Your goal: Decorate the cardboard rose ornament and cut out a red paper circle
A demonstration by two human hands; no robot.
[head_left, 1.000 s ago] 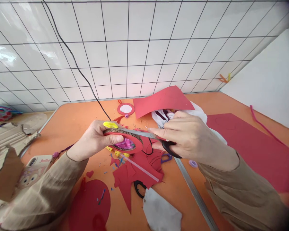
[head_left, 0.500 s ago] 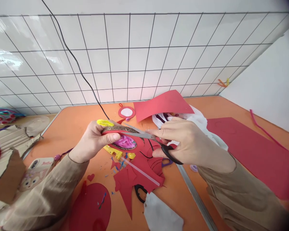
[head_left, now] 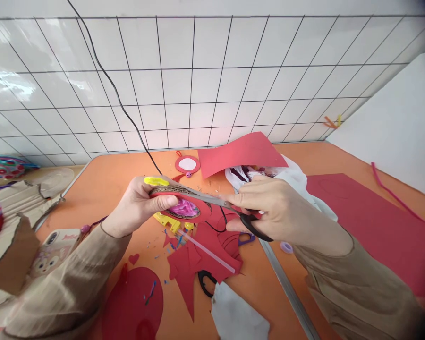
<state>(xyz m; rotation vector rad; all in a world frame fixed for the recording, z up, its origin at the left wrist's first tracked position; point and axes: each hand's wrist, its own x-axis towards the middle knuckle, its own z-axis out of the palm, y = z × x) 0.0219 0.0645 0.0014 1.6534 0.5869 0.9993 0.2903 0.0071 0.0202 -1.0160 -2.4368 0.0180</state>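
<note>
My left hand [head_left: 136, 208] grips a round cardboard craft piece [head_left: 194, 216] by its left edge, thumb on the near face. Red card covers that face, with shiny pink material in its middle; brown corrugated layers show along the upper edge. A yellow bit [head_left: 156, 181] sticks up by my left fingers. My right hand [head_left: 269, 203] holds black-handled scissors [head_left: 257, 227], blades pointing left. The blades lie nearly together along the top edge of the piece; whether they bite into it I cannot tell. Below lie red card scraps [head_left: 186, 262] and a yellow glue gun [head_left: 168, 222].
A phone [head_left: 53, 250] and torn cardboard [head_left: 12, 255] lie at left. A metal ruler [head_left: 286, 288], a second black scissors handle [head_left: 206, 283] and grey-white cloth [head_left: 239, 311] are in front. Large red card [head_left: 368, 226] covers the right side. A black cable [head_left: 116, 94] hangs before the tiled wall.
The scissors' blades have closed from a spread position along the top of the piece. My left hand keeps its hold; the view has shifted slightly.
</note>
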